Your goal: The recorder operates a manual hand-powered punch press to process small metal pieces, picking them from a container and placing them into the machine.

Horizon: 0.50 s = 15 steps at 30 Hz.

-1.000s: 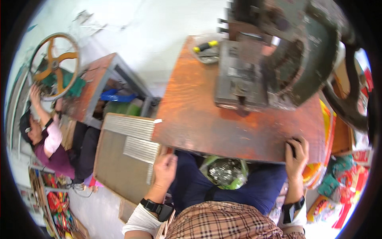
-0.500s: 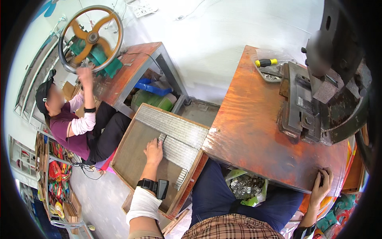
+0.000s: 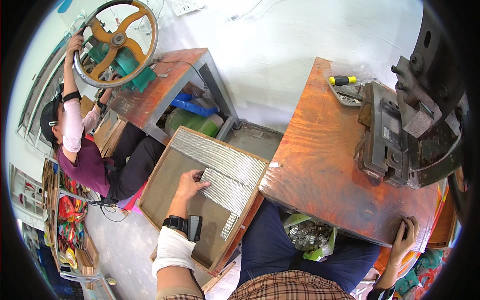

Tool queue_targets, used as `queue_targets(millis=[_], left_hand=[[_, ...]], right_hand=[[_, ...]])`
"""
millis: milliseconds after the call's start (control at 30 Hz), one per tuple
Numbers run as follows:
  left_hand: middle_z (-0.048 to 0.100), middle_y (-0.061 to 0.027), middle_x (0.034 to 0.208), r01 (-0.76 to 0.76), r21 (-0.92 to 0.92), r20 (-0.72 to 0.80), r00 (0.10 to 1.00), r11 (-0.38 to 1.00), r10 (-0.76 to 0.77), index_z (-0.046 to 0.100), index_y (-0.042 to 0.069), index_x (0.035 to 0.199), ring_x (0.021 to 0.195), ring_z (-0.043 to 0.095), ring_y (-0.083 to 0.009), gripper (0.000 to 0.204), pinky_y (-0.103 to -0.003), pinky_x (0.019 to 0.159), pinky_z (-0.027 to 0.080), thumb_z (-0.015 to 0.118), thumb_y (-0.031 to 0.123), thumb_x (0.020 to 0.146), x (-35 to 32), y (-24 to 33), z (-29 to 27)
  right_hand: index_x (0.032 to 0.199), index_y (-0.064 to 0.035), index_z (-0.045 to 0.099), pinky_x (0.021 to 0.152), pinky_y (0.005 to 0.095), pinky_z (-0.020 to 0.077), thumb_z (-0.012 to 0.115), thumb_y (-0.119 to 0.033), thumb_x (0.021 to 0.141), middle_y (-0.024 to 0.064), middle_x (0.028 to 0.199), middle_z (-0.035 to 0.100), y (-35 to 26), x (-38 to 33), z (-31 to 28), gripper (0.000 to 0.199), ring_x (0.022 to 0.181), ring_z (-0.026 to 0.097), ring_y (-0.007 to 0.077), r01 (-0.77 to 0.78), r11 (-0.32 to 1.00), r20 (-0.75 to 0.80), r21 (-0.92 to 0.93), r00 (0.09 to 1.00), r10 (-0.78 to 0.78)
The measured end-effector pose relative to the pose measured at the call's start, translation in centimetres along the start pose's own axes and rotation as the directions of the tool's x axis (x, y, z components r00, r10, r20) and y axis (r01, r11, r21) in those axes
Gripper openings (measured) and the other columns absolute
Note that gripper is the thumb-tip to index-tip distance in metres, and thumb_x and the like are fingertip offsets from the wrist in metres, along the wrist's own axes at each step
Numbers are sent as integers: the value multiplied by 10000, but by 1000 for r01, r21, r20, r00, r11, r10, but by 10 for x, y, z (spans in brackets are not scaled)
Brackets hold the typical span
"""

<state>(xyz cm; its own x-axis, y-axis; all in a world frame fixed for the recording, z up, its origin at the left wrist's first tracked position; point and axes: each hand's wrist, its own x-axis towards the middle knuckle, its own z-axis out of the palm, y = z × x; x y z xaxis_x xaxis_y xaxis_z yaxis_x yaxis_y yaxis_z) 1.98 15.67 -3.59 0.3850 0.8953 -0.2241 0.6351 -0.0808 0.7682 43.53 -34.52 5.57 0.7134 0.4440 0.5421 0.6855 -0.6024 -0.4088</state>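
Observation:
My left hand [image 3: 191, 184] reaches into a shallow wooden tray [image 3: 163, 172]. Its bent thumb and fingers close on the left end of a block of small silvery metal pieces [image 3: 225, 190] packed in tight rows. Behind that block lies another band of the same pieces [image 3: 220, 152], and a short loose strip of them [image 3: 228, 226] sits near the tray's right side. My right hand [image 3: 406, 234] rests at the near right edge of the wooden table [image 3: 310, 150], fingers loosely bent and apart, with nothing visible in them.
A heavy dark press [image 3: 400, 135] stands on the table's right, beside a plastic box [image 3: 345, 97] with a yellow-black screwdriver [image 3: 342, 80]. An open bag of metal pieces [image 3: 310, 235] is between my legs. At left a co-worker [image 3: 82, 160] grips a large handwheel [image 3: 118, 40].
My left hand has shifted slightly left and its spread fingers have bent in at the row's end. The co-worker's hand has moved to the wheel's left rim. My right hand stays put.

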Motion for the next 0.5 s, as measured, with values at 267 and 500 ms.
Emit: queue_targets(millis=[267,500], left_hand=[[672,-187,955,-57,164,-18,998,985,61,620,-60,1074,846,653,-264,488,-333,762,524,797,128,659,-11,22,5],[640,-250,924,-82,452,-81,988,888,132,635,-53,992,889,621,-375,433,-399,803,494,721,159,625,-9,30,3]], right_hand=[[925,26,586,803,356,447,551,34,833,149,983,564,4,-3,2,98,910,552,294,5,1000,-32,3,999,-4],[918,23,586,810,363,445,560,38,825,149,972,571,0,0,2,98,908,556,297,41,999,-32,-18,999,-41]])
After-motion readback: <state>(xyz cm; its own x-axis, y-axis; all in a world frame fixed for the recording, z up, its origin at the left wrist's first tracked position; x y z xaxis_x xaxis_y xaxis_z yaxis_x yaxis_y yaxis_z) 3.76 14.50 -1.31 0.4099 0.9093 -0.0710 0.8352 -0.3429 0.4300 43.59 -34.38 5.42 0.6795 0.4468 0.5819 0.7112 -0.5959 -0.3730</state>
